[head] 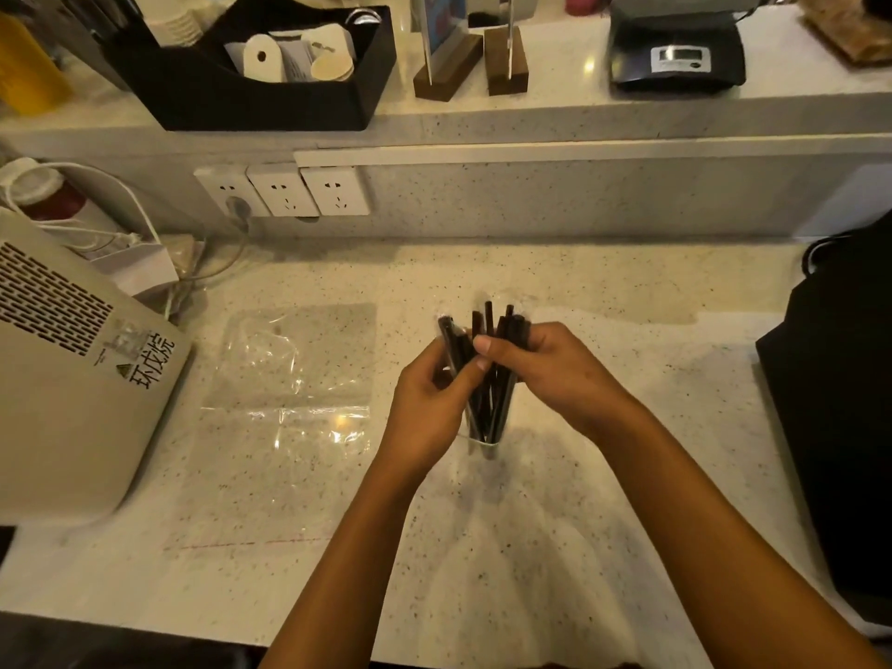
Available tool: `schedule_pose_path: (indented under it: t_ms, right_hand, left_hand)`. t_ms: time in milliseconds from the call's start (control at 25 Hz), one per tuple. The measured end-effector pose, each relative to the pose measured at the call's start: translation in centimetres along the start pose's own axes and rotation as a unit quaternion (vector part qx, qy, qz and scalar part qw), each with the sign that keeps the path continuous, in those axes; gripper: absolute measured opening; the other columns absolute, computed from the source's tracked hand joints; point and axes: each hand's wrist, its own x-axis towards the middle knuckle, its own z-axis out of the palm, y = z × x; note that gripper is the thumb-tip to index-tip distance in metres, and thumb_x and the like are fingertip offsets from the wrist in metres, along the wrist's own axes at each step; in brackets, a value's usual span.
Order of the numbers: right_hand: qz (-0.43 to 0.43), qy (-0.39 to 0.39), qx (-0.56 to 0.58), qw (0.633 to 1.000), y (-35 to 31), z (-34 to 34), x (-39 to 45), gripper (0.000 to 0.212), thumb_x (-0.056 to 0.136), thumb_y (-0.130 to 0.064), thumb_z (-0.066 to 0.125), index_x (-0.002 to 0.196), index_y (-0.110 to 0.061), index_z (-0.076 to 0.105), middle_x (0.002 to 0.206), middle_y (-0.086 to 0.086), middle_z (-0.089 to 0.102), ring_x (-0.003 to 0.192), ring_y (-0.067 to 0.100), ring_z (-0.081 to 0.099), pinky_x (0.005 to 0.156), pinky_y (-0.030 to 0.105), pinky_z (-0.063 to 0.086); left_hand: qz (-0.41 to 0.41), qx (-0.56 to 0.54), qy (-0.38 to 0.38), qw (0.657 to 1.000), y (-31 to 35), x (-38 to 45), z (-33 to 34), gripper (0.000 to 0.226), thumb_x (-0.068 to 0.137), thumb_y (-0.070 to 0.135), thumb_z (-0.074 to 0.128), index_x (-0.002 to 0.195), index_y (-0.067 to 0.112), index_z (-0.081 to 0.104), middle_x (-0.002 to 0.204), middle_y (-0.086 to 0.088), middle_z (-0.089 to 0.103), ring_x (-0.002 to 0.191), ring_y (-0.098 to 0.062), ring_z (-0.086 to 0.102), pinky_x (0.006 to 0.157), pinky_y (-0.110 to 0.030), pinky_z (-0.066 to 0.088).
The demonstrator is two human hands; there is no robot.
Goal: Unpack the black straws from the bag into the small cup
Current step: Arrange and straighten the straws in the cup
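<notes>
A bundle of black straws [488, 317] stands upright in a small cup [488, 444] on the speckled counter, fanning out at the top. My left hand [431, 395] grips the left side of the bundle, thumb across the straws. My right hand [555, 362] grips the right side at the same height. Only the cup's near rim shows below my hands. The clear plastic bag [294, 379] lies flat and empty on the counter to the left of the cup.
A beige machine [72, 379] with vent slots fills the left edge. A black bag [840, 403] sits at the right edge. Wall sockets [285, 190] and white cables are behind. A raised shelf carries a black organiser [251, 103], wooden sign stands and a scale [675, 55].
</notes>
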Motion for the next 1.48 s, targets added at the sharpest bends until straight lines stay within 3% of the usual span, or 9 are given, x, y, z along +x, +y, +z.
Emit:
schedule_pose_path:
  t_ms: [160, 360, 480, 640, 800, 1040, 1240, 1480]
  right_hand:
    - [0.004, -0.031, 0.046, 0.998, -0.3, -1.0, 0.4, 0.017, 0.095, -0.034, 0.065, 0.097, -0.026, 0.08, 0.095, -0.006, 0.081, 0.092, 0.006, 0.076, 0.069, 0.008, 0.053]
    - [0.009, -0.071, 0.09, 0.993, -0.4, -1.0, 0.3, 0.025, 0.086, -0.047, 0.064, 0.098, -0.035, 0.082, 0.107, -0.003, 0.08, 0.103, 0.012, 0.075, 0.074, 0.016, 0.057]
    - [0.004, -0.06, 0.116, 0.991, -0.5, -0.8, 0.4, 0.026, 0.083, -0.045, 0.069, 0.099, -0.031, 0.083, 0.107, -0.002, 0.08, 0.101, 0.014, 0.075, 0.073, 0.015, 0.057]
    - [0.002, -0.025, 0.125, 0.992, -0.5, -0.5, 0.7, 0.03, 0.078, -0.045, 0.072, 0.096, -0.023, 0.083, 0.102, 0.003, 0.081, 0.095, 0.017, 0.077, 0.068, 0.016, 0.057]
    - [0.001, -0.011, 0.141, 0.99, -0.7, -0.3, 0.8, 0.026, 0.073, -0.046, 0.076, 0.087, -0.027, 0.085, 0.098, 0.004, 0.082, 0.091, 0.019, 0.078, 0.067, 0.017, 0.057]
    - [0.013, 0.028, 0.157, 0.987, -0.3, 0.0, 1.0, 0.041, 0.07, -0.04, 0.082, 0.1, -0.012, 0.081, 0.097, 0.01, 0.081, 0.088, 0.025, 0.079, 0.067, 0.02, 0.059]
    - [-0.002, 0.038, 0.167, 0.985, -0.1, -0.2, 0.9, 0.015, 0.084, -0.031, 0.078, 0.095, -0.024, 0.084, 0.092, 0.007, 0.081, 0.086, 0.025, 0.078, 0.068, 0.019, 0.058]
    - [-0.018, 0.054, 0.152, 0.987, -0.1, 0.0, 0.9, 0.01, 0.089, -0.027, 0.074, 0.091, -0.03, 0.084, 0.093, 0.002, 0.082, 0.088, 0.017, 0.079, 0.066, 0.012, 0.056]
  left_hand:
    - [0.006, -0.017, -0.003, 1.0, -0.2, 0.5, 0.4, 0.022, 0.095, 0.036, 0.067, 0.112, 0.05, 0.068, 0.107, 0.022, 0.076, 0.1, 0.001, 0.071, 0.078, -0.008, 0.052]
    - [-0.012, -0.026, 0.009, 1.0, -0.4, 0.9, 0.3, 0.027, 0.093, 0.037, 0.07, 0.116, 0.05, 0.065, 0.108, 0.025, 0.074, 0.103, 0.005, 0.069, 0.076, -0.008, 0.054]
    - [-0.026, -0.034, 0.007, 0.999, -0.5, 0.9, 0.3, 0.026, 0.093, 0.035, 0.071, 0.115, 0.048, 0.066, 0.108, 0.023, 0.076, 0.104, 0.003, 0.07, 0.086, -0.019, 0.054]
    - [-0.028, -0.046, 0.0, 0.999, -0.5, 0.9, 0.2, 0.026, 0.095, 0.031, 0.069, 0.114, 0.048, 0.067, 0.106, 0.024, 0.077, 0.102, 0.005, 0.071, 0.078, -0.011, 0.053]
    - [-0.028, -0.048, 0.0, 0.998, -0.6, 0.9, 0.0, 0.023, 0.096, 0.032, 0.066, 0.114, 0.046, 0.068, 0.108, 0.019, 0.077, 0.103, 0.0, 0.072, 0.088, -0.022, 0.052]
    - [-0.026, -0.04, 0.0, 0.999, -0.5, 0.9, 0.0, 0.02, 0.099, 0.031, 0.062, 0.111, 0.047, 0.067, 0.107, 0.019, 0.077, 0.102, -0.001, 0.072, 0.089, -0.025, 0.052]
    - [-0.03, -0.023, -0.017, 0.999, -0.5, 1.3, 0.0, 0.022, 0.102, 0.033, 0.056, 0.116, 0.048, 0.065, 0.108, 0.02, 0.076, 0.105, 0.0, 0.071, 0.098, -0.031, 0.052]
    - [-0.043, -0.037, -0.021, 0.998, -1.0, 1.5, 0.0, 0.027, 0.106, 0.028, 0.048, 0.129, 0.031, 0.062, 0.122, 0.007, 0.074, 0.117, -0.008, 0.067, 0.109, -0.044, 0.049]
